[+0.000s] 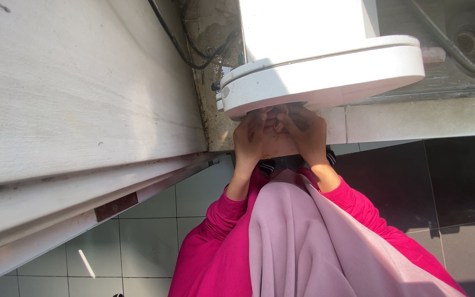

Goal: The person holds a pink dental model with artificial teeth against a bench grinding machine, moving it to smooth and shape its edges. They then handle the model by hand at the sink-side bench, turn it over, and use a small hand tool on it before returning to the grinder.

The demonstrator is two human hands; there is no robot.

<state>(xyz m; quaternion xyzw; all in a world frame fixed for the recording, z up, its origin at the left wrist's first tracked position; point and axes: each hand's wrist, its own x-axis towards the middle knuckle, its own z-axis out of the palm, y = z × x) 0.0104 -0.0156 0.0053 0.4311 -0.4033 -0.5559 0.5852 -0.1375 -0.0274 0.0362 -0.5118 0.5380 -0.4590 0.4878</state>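
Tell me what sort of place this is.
Probably a home wash or utility corner: a white round-bodied appliance on a concrete ledge, grey floor tiles, and black cables along a stained wall.

Head view, looking straight down. My left hand and right hand are pressed together, fingers overlapping, right under the rim of a white round appliance. I can't tell what they hold. Pink sleeves and mauve cloth fill the lower frame; tiled floor below, black cables upper left.
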